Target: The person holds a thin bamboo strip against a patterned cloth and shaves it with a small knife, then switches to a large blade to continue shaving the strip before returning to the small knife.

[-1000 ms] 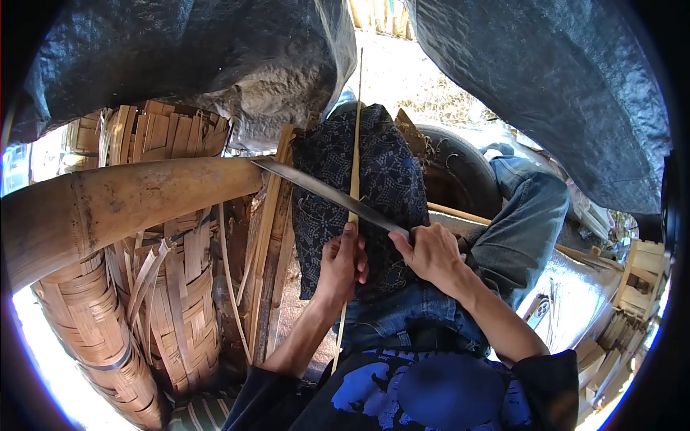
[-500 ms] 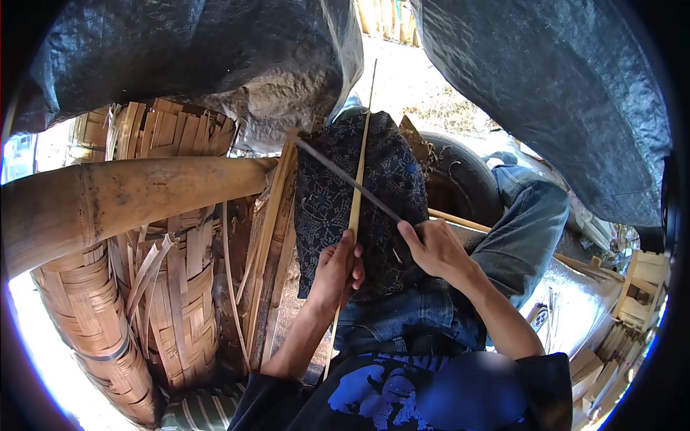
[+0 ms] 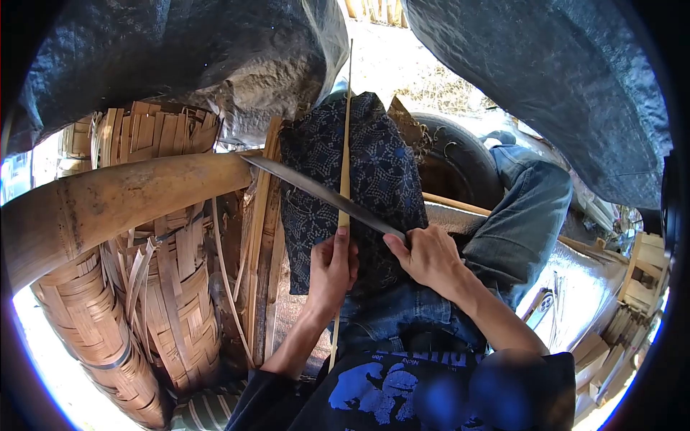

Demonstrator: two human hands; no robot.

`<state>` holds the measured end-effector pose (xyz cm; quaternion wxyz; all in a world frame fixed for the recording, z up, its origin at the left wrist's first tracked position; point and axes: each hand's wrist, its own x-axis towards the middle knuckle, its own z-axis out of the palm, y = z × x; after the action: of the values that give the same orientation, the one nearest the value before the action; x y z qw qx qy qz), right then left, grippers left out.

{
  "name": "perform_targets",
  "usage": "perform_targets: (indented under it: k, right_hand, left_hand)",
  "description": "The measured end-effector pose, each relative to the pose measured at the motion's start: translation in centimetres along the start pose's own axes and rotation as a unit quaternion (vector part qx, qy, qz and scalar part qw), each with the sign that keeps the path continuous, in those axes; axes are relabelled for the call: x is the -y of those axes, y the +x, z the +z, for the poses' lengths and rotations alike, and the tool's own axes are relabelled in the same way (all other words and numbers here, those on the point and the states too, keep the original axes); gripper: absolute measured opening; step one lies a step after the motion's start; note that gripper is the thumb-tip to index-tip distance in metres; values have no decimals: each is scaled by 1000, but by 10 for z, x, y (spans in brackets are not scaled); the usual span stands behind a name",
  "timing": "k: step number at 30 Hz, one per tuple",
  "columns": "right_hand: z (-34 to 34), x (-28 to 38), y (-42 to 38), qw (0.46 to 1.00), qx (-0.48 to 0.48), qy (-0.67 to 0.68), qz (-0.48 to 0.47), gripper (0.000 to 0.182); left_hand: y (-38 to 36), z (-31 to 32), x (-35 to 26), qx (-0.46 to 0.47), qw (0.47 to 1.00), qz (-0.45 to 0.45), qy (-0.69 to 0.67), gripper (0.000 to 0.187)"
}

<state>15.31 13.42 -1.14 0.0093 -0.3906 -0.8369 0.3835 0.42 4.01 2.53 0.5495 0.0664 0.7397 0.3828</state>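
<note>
My left hand (image 3: 333,263) is closed around a long, thin bamboo strip (image 3: 346,154). The strip points away from me, its narrow tip beyond the cloth and its near end passing down by my forearm. My right hand (image 3: 430,260) grips a long knife (image 3: 309,185), its handle mostly hidden in the fingers. The blade lies across the strip just above my left thumb, its tip reaching left over the end of a bamboo pole. Beneath both, a dark blue patterned cloth (image 3: 316,230) covers my lap.
A thick bamboo pole (image 3: 144,197) juts in from the left, above woven bamboo rolls (image 3: 100,330). Split bamboo slats (image 3: 260,251) stand beside my lap. A tyre (image 3: 467,169) sits ahead on the right, and dark sheeting (image 3: 546,93) hangs overhead.
The knife has slid down the strip toward my left hand, and its flat face shows more now. The view has shifted slightly.
</note>
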Motion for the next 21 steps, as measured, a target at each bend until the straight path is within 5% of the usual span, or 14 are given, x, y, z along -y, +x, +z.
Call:
perform_targets:
  k: [2,6,8,14,16,19,21]
  right_hand:
    - [7,-1,4,998,-61,-1,-16,59]
    - [7,-1,16,999,-35,-10,-8,59]
    - [12,0,30,991,-116,-61,-6,61]
    - [-6,0,69,998,-33,5,61,67]
    - [-2,-6,62,998,-39,11,51,67]
    - [2,-14,50,993,-80,-37,-83,67]
    - [-7,-9,38,993,4,95,68,71]
  left_hand:
    - [-3,0,0,-2,1000,-8,-8,47]
    - [-2,-3,4,2,1000,-7,-29,46]
    - [-16,0,3,14,1000,-15,-17,45]
    - [-14,-8,14,38,996,-32,-67,44]
    - [-10,-12,17,46,995,-33,-87,44]
    - [-8,-14,20,55,993,-39,-92,44]
    - [-8,-11,19,46,992,-35,-116,41]
